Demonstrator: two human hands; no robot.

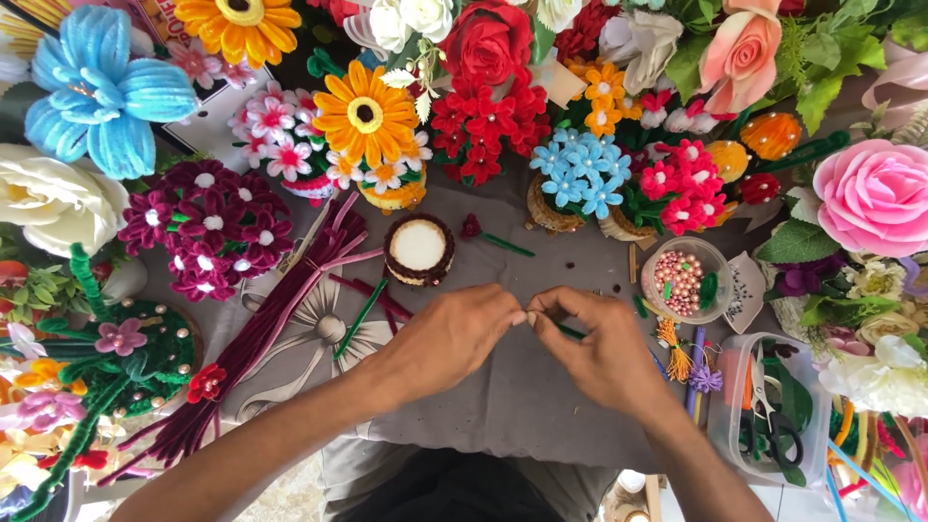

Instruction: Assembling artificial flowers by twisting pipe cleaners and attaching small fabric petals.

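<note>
Hands: left hand (454,333), right hand (599,343) fingers pinch green stem (570,332) | axis left-right, tip rightward

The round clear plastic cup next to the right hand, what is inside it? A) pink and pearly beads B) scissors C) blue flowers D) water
A: the round clear plastic cup, just above the right hand, holds a heap of small pink and pearly beads; the scissors lie in a separate clear plastic box lower right.
</note>
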